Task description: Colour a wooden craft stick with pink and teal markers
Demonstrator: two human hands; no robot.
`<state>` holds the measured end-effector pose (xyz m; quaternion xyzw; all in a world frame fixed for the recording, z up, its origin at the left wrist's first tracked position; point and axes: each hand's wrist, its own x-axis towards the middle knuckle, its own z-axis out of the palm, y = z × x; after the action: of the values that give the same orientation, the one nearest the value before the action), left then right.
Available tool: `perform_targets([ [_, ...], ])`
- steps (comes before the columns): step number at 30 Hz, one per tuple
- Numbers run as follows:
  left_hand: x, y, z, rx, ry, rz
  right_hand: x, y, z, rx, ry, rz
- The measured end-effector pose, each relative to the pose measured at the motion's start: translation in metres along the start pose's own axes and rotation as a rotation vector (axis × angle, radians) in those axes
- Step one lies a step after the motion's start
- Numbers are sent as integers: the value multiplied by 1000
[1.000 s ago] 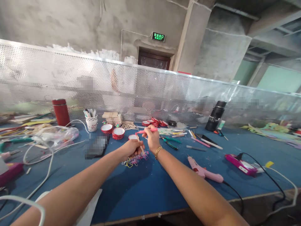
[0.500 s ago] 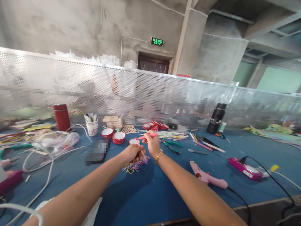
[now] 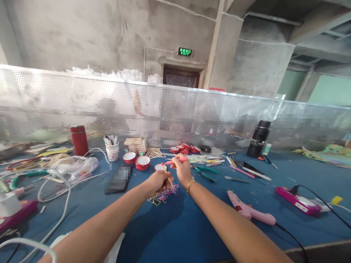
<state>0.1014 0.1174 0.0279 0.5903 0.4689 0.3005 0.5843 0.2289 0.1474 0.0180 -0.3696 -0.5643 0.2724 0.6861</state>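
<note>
My left hand (image 3: pixel 158 180) is closed on a craft stick (image 3: pixel 164 168), which slants up and away from me. In my right hand (image 3: pixel 181 170), a pink marker pen (image 3: pixel 169 162) is gripped like a writing tool, its tip at the upper end of the stick. Whether the tip touches the wood is too small to tell. Beneath the hands lies a tangle of coloured rubber-band-like loops (image 3: pixel 163 196). A round red-edged piece with a white face (image 3: pixel 159 167) sits just behind the stick, partly hidden.
More red-edged round pieces (image 3: pixel 142 162) stand beyond my left hand, near a phone (image 3: pixel 118 179) and a paper cup of pens (image 3: pixel 112 152). To the right are green-handled pliers (image 3: pixel 204 173), a pink glue gun (image 3: pixel 248 208) and a purple power strip (image 3: pixel 298 201). A perforated metal screen (image 3: pixel 175 106) borders the table.
The view has shifted slightly, so everything sits a little further right. Both hands keep the same hold, with the marker still at the stick's upper end.
</note>
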Motion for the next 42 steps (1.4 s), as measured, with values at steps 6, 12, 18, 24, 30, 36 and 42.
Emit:
perform_targets([
  [6,-2,2,0,-16,15,-4,-1,0,0,0,-22,-10],
  [12,-3,2,1,-32,19,1,1,3,-1,27,3,-2],
  [18,-2,0,1,-21,7,4,0,3,-1,3,-7,2],
  [24,-3,0,1,-6,7,13,-1,0,-1,14,-13,-7],
  [30,-2,0,1,-12,14,7,0,1,-1,21,-2,6],
  [36,-2,0,1,-12,8,10,0,0,0,25,-22,7],
  [42,0,-1,1,-7,27,13,0,0,0,39,-4,9],
])
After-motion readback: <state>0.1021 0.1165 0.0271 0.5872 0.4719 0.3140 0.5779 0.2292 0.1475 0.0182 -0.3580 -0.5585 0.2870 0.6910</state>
